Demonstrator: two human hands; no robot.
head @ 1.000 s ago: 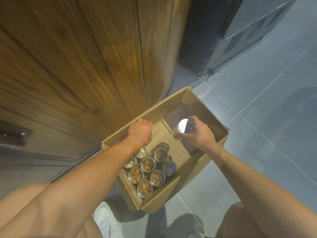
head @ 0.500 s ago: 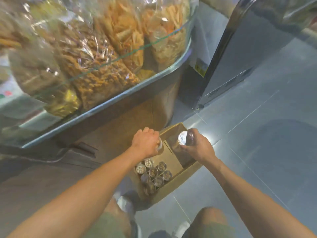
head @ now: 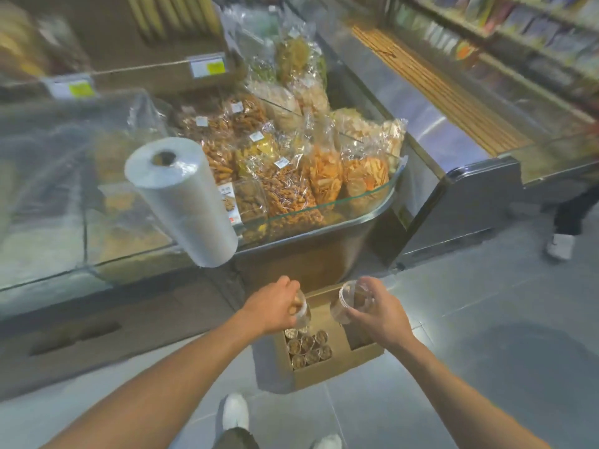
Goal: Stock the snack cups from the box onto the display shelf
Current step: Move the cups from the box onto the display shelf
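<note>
A cardboard box (head: 327,375) sits on the floor below my hands, with several clear snack cups (head: 308,348) of nuts packed in its left half. My left hand (head: 275,304) is closed around one snack cup (head: 301,311), mostly hidden by my fingers. In my right hand (head: 376,307) is a second snack cup (head: 348,301), clear with a lid, tilted toward the left. Both hands hover above the box, in front of the glass-fronted display shelf (head: 324,209) filled with bagged snacks.
A roll of clear plastic bags (head: 181,199) juts out over the glass counter at left. Bagged crisps and fried snacks (head: 291,163) crowd the display. A steel counter (head: 453,176) runs to the right. Another person's leg and white shoe (head: 559,244) are at far right. My shoes (head: 235,413) show below.
I have stood up: the view lifted from the box to the display, and both hands rose out of the box, each carrying a cup.
</note>
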